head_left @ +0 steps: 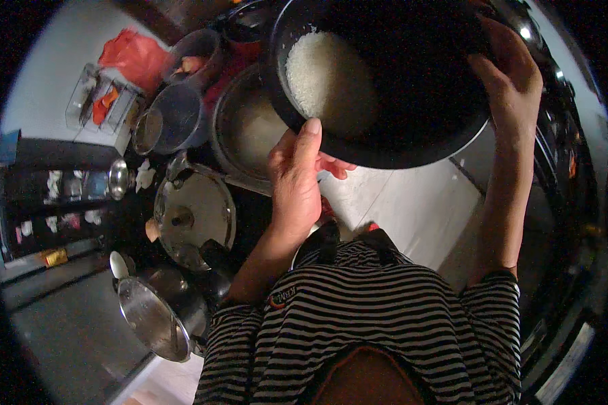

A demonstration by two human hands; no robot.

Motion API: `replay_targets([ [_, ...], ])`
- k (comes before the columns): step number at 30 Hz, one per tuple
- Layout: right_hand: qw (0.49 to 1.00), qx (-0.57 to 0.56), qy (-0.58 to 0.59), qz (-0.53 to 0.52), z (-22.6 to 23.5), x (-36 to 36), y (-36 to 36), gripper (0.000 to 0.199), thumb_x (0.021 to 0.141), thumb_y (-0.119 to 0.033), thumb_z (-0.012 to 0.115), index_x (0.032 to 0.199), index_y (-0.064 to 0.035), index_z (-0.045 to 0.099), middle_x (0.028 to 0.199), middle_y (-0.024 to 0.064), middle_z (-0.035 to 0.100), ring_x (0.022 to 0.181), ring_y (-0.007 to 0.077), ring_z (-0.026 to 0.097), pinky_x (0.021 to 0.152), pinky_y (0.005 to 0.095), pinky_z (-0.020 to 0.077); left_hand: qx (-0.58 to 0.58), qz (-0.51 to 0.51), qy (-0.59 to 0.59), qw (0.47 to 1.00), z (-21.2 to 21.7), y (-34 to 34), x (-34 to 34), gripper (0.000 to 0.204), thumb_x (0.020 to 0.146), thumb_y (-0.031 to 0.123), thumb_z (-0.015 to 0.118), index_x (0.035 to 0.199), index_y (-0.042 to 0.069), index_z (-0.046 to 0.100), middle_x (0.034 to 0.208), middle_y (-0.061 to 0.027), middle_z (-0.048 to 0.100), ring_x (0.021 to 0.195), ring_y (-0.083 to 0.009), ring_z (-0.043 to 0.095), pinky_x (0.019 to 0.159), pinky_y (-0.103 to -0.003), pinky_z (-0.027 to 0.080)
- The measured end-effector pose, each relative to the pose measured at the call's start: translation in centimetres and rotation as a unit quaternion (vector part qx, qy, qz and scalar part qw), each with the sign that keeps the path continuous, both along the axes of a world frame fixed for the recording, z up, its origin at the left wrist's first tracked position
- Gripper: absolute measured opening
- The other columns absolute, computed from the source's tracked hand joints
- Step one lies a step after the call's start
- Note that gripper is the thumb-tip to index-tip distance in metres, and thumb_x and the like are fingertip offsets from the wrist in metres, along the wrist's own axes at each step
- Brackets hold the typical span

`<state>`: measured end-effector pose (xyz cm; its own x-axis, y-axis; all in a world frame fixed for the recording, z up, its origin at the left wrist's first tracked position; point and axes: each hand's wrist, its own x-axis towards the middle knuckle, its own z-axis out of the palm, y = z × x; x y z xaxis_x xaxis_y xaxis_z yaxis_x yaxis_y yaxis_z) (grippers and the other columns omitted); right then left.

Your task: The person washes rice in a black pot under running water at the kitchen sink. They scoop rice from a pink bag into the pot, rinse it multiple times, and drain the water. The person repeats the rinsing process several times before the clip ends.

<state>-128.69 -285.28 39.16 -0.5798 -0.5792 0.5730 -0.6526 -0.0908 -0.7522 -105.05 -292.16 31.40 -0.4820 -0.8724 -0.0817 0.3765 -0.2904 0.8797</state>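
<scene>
A wide black cooking pot point(398, 152) is held up in front of me, between both hands. White rice point(311, 74) is gathered on the left side of its inside; the rest of the inside is dark. My left hand point(297, 182) is closed on the near-left part of the pot, thumb on the rim and fingers underneath. On the right side, my right hand point(517, 81) grips the rim, its fingers partly lost in shadow. Just left of the pot and partly covered by it sits a round basin point(226, 128) with something pale and cloudy inside.
Left of the basin stand clear plastic tubs point(179, 115), a red plastic bag point(134, 57) and a wire rack point(101, 101). A glass lid point(206, 212) and a steel pot point(152, 314) are nearer on the left. The pale tiled floor point(419, 202) shows below.
</scene>
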Motion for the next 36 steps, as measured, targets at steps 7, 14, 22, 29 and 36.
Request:
replay_targets([
  [7,0.99,-0.053,-0.02,-0.129,-1.6,-0.2,16.2,0.053,0.066,0.005,0.059,0.118,0.0015,0.051,0.112,0.0104,0.058,0.109,0.0207,0.053,0.097,0.0314,0.038,-0.008,-0.094,-0.053,0.994,-0.5,8.5,-5.2,0.023,0.085,0.026,0.064,0.088,0.004,0.06,0.08,-0.0027,0.06,0.053,-0.011,0.055,0.04,-0.025,0.048],
  [14,0.932,0.068,-0.05,-0.351,-8.2,3.8,34.7,0.053,0.064,-0.004,0.064,0.112,-0.0054,0.041,0.082,0.0214,0.059,0.074,0.0392,0.061,0.066,0.0441,0.0507,0.177,-0.3,-0.065,0.935,-9.5,24.2,-12.3,0.04,0.078,0.003,0.066,0.115,0.005,0.052,0.111,-0.0096,0.059,0.102,-0.0263,0.057,0.084,-0.042,0.051],
  [22,0.772,0.12,-0.149,-0.606,-13.7,8.0,60.5,0.048,0.069,-0.011,0.063,0.11,-0.0014,0.04,0.072,0.0188,0.056,0.067,0.0348,0.059,0.061,0.042,0.0466,0.089,-0.516,-0.323,0.789,-13.7,46.3,-18.6,0.039,0.062,-0.006,0.055,0.097,0.012,0.053,0.072,-0.0005,0.054,0.047,-0.0111,0.046,0.034,-0.022,0.03],
  [29,0.643,0.067,-0.177,-0.742,-6.6,13.9,67.9,0.05,0.068,-0.016,0.071,0.106,0.0008,0.043,0.065,0.0096,0.056,0.057,0.022,0.057,0.056,0.0329,0.0475,0.001,-0.679,-0.23,0.697,-6.3,57.4,-23.3,0.029,0.062,-0.006,0.057,0.088,0.007,0.053,0.067,-0.0013,0.053,0.041,-0.0094,0.043,0.031,-0.021,0.028],
  [36,0.47,-0.134,-0.072,-0.869,-15.3,26.7,38.9,0.011,0.086,-0.014,0.06,0.089,-0.0033,0.058,0.066,-0.0052,0.05,0.059,0.0031,0.042,0.052,0.0211,0.0378,-0.073,-0.836,-0.13,0.527,-10.1,33.5,-20.4,0.024,0.063,-0.007,0.056,0.082,0.007,0.052,0.065,0.0,0.053,0.039,-0.0076,0.043,0.03,-0.021,0.028],
])
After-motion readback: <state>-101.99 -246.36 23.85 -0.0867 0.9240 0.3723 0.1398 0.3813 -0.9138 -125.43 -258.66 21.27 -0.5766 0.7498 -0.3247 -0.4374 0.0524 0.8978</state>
